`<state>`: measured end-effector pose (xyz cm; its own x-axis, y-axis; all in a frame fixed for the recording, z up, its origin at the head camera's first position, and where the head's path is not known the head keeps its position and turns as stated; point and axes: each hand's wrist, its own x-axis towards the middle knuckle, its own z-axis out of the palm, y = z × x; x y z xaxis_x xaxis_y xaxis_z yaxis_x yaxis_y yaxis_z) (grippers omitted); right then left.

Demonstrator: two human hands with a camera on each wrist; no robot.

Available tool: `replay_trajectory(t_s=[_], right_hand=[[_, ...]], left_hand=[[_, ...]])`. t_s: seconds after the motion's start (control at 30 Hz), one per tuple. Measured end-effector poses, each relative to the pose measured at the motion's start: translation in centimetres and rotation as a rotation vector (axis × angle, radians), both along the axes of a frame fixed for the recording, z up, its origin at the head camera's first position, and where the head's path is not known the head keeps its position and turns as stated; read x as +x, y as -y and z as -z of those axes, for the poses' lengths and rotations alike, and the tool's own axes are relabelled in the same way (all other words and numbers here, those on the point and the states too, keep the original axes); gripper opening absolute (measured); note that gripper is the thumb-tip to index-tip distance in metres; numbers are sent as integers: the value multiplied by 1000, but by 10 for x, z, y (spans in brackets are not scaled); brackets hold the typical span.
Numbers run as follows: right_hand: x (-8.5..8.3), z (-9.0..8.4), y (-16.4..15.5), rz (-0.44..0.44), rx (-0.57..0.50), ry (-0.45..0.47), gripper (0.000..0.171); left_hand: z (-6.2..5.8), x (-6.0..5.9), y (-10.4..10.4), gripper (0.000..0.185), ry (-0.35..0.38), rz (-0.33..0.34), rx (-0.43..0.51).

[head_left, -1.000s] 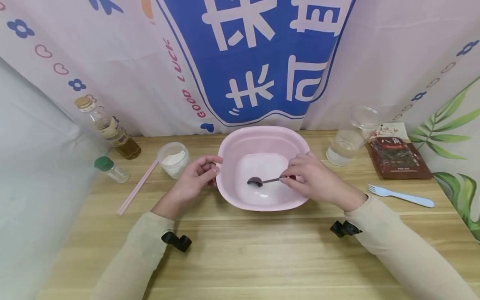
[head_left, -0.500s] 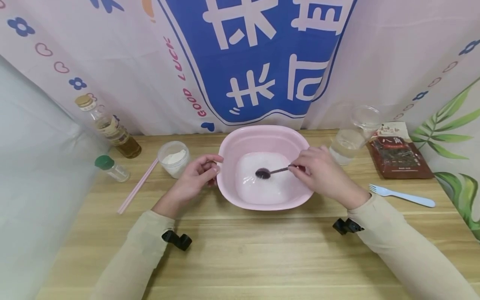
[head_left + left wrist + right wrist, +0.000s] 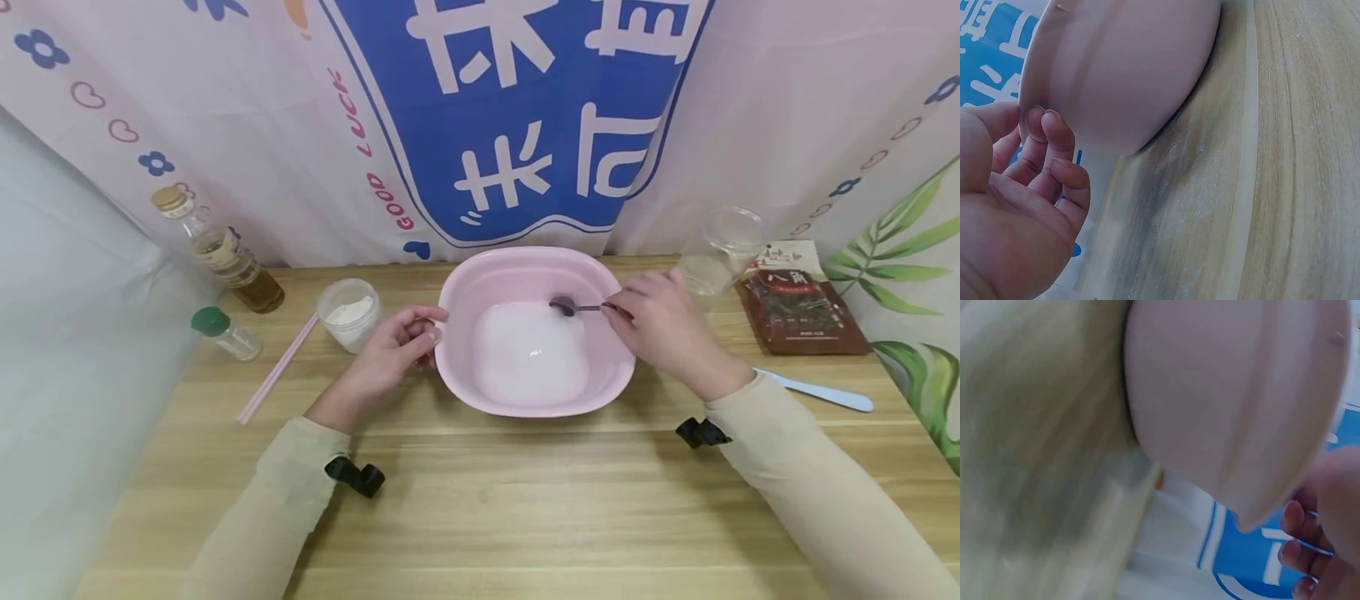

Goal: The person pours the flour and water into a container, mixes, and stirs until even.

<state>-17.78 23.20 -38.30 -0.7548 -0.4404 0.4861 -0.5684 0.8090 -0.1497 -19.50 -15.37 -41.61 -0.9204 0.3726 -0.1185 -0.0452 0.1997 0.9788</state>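
Spoon and pink basin sit at the middle of the wooden table. The dark bowl of the spoon, blurred at its edges, is at the far right part of the basin's interior, above or in the whitish contents; whether it touches them cannot be told. A bright glint shows on their surface.

The right hand grips the spoon's handle between thumb and fingers, over the basin's right side. From the right wrist the basin wall hides the spoon, and fingertips show curled beside the rim. The left hand pinches the left rim, its other fingers bent outside the wall, as the left wrist view shows.

Just left of that hand stands a clear jar of white powder, with pink chopsticks lying beside it. Farther left are a green-capped shaker and a bottle of amber liquid. Behind the right hand is a clear vessel, partly hidden, near a brown packet. A light-blue utensil lies partly behind the right sleeve. A curtain with a blue lettered panel hangs behind everything.
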Motion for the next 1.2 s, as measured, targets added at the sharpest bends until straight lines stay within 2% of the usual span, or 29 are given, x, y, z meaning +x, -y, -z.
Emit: replay_trajectory(t_s=[0.27,0.4,0.6,0.77,0.83,0.97,1.2], right_hand=[[13,-16,-14,-47,-4,49,4],[19,-19,-18,-101,-3,96,3],[22,-13,-11,-243,-80,167,5],[19,-3,6,-332,-154,156,3],[18,0,14,-323,-153,144,2],[13,4,24,-252,-114,122,3],[4,5,20,-66,11,-23,11]], left_hand=[[-3,-1,0,35,-6,-3,-8],[-3,-1,0,35,-1,-4,-3],[-2,-1,2,34,-2,-5,-13],[-1,0,1,34,-8,-4,-7],[-1,0,1,34,-10,-4,2],[2,0,1,34,-19,5,14],[2,-1,-1,34,-15,5,11]])
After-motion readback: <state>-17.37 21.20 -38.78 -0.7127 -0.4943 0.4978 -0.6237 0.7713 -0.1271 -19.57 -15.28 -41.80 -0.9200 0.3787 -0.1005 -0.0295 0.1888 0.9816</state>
